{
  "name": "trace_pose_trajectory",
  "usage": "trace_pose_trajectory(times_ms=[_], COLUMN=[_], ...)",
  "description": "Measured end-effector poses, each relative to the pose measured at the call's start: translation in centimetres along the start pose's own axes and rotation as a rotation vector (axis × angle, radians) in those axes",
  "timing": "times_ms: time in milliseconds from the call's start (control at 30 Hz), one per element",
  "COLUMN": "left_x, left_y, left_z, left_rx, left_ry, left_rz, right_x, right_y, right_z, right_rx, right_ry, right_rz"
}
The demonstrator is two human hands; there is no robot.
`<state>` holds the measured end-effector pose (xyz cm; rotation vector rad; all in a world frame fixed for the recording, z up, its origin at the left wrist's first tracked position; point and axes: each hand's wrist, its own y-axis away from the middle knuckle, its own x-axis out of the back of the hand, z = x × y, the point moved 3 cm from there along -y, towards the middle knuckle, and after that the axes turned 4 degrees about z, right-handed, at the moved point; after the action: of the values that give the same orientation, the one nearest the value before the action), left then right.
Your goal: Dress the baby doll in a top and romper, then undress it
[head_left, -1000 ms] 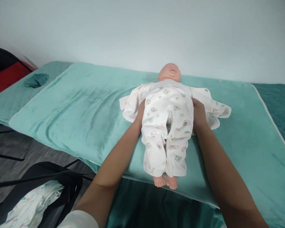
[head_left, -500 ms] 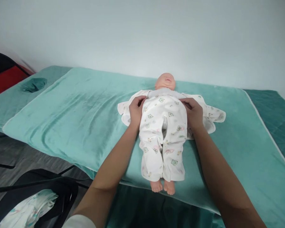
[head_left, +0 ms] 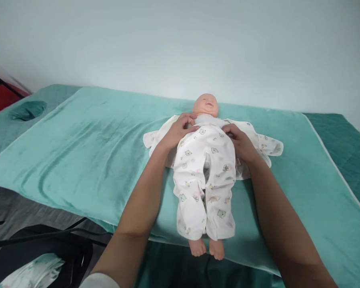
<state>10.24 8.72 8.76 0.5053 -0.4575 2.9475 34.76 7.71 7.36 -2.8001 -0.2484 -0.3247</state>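
A baby doll lies on its back on a teal towel, dressed in a white printed romper with bare feet at the towel's near edge. My left hand rests on the doll's chest near the collar, fingers curled and pinching the romper fabric. My right hand lies on the other side of the chest, fingers bent and gripping the romper's top edge. The romper's empty sleeves spread out flat to both sides.
The towel covers a padded table with a darker green cover showing at the right. A face hole sits at the far left. A black chair holding printed cloth stands at lower left. A plain wall is behind.
Both hands have moved up from the doll's sides to its upper chest near the collar. The view has shifted so the doll sits lower in the picture.
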Motion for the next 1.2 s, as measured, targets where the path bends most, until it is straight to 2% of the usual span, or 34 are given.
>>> trace_pose_trajectory(times_ms=[133, 267, 333, 400, 533, 633, 700, 933, 1067, 1133, 1200], left_x=[0.1, 0.0, -0.1, -0.2, -0.6, -0.8, -0.8, -0.7, -0.8, -0.9, -0.9], left_y=[0.0, -0.8, -1.4, -2.1, -3.4, -4.1, -4.3, -3.6, -3.4, -3.5, -3.6], left_z=[0.2, -0.1, -0.5, -0.8, -1.6, -2.2, -2.5, -2.6, -2.6, -2.7, -2.8], left_rx=[-0.038, -0.045, -0.02, -0.002, 0.03, 0.041, 0.034, 0.025, -0.01, -0.029, -0.035], left_ry=[-0.018, -0.008, -0.01, -0.029, -0.089, -0.133, -0.132, -0.022, 0.011, 0.022, 0.031], left_rz=[-0.021, -0.006, 0.028, 0.087, 0.205, 0.261, 0.284, 0.251, 0.226, 0.218, 0.214], right_x=[-0.1, -0.5, -0.7, -0.7, -0.4, 0.1, 0.2, -0.4, -0.6, -0.6, -0.5], right_y=[0.0, 0.4, 0.2, -0.4, -3.1, -4.9, -5.4, -4.5, -4.6, -4.7, -4.9], right_z=[-0.4, -0.3, -0.2, -0.1, 0.5, 1.1, 1.4, 0.7, -0.2, -0.1, 0.3], right_rx=[0.129, 0.188, 0.168, 0.134, 0.041, -0.052, -0.061, 0.006, 0.155, 0.137, 0.066], right_ry=[0.095, 0.373, 0.528, 0.593, 0.575, 0.557, 0.533, 0.356, 0.324, 0.28, 0.282], right_rz=[-0.021, 0.127, 0.206, 0.249, 0.258, 0.234, 0.228, 0.198, 0.093, 0.011, -0.004])
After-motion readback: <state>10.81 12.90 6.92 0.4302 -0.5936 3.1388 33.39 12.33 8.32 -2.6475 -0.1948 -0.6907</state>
